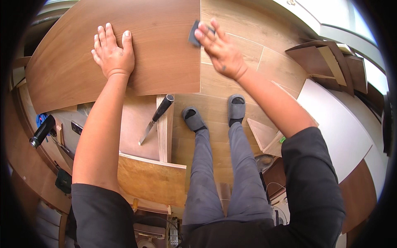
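Observation:
A large brown wood-grained board [161, 53] lies across the upper left. My left hand [113, 53] rests flat on top of it, fingers spread and thumb apart, holding nothing. At the board's right edge, my right hand [221, 51] is closed on a small dark grey piece of sandpaper [193, 34]. The sandpaper laps over that edge, and part of it is hidden under the fingers. Just below the board's near edge, a chisel [159, 111] with a black handle leans with its blade pointing down at a plywood panel.
Plywood pieces [153, 175] stand below the board. A black cylinder [42, 131] and a phone [77, 127] lie at the left. Brown offcuts [314, 62] and a white panel [331, 120] lean at the right. My slippered feet [194, 119] stand on the wood-look floor [231, 49].

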